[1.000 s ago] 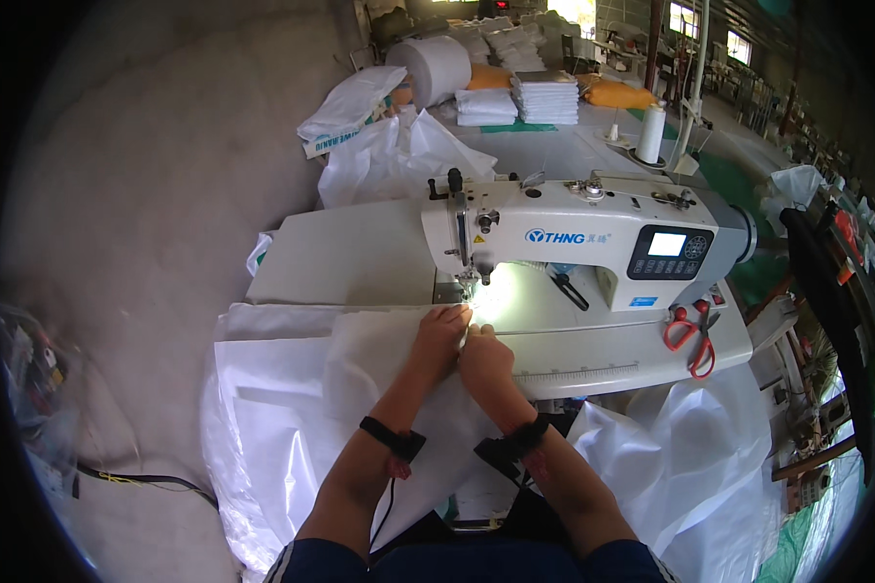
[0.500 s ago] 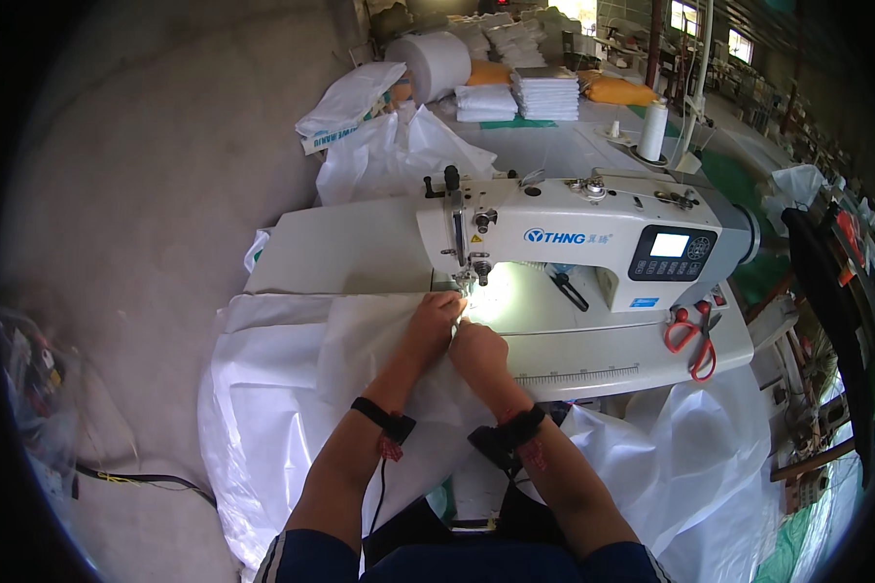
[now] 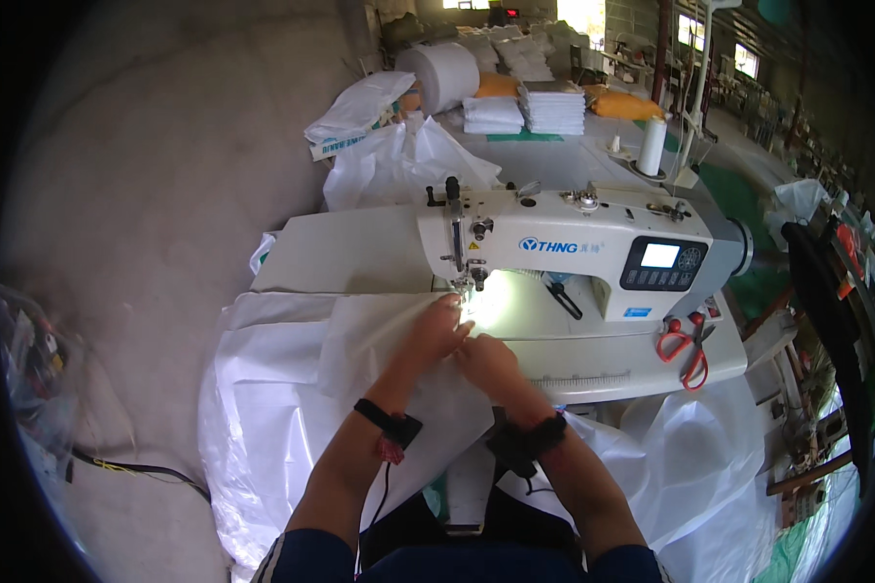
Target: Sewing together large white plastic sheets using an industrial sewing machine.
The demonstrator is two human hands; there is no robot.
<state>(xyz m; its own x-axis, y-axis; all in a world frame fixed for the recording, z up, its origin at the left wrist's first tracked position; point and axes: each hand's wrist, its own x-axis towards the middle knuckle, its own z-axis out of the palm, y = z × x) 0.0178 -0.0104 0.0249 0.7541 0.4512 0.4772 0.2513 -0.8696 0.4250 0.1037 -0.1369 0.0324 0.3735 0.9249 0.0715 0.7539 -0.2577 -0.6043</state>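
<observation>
A white sheet of woven plastic (image 3: pixel 272 360) drapes over the left front of the sewing machine (image 3: pixel 554 233) and hangs down past the table edge. Close to the lit needle area, my left hand (image 3: pixel 441 325) is closed on the sheet's right edge, its fingertips just left of the presser foot (image 3: pixel 469 289). Slightly nearer to me and to the right, my right hand (image 3: pixel 486 361) has its fingers pinched together at the same edge. Whatever lies between those fingers is too small to make out. Both wrists wear black straps.
Red-handled scissors (image 3: pixel 683 355) and black thread snips (image 3: pixel 564 297) lie on the machine bed. More white sheeting (image 3: pixel 690 457) hangs at the front right. Behind the machine stand a thread cone (image 3: pixel 651 146), stacked white sacks (image 3: pixel 552 109) and a big white roll (image 3: pixel 440 76).
My right hand has shifted a little nearer to me and to the right, away from the needle. My left hand stays at the sheet edge. The whole view has tilted slightly.
</observation>
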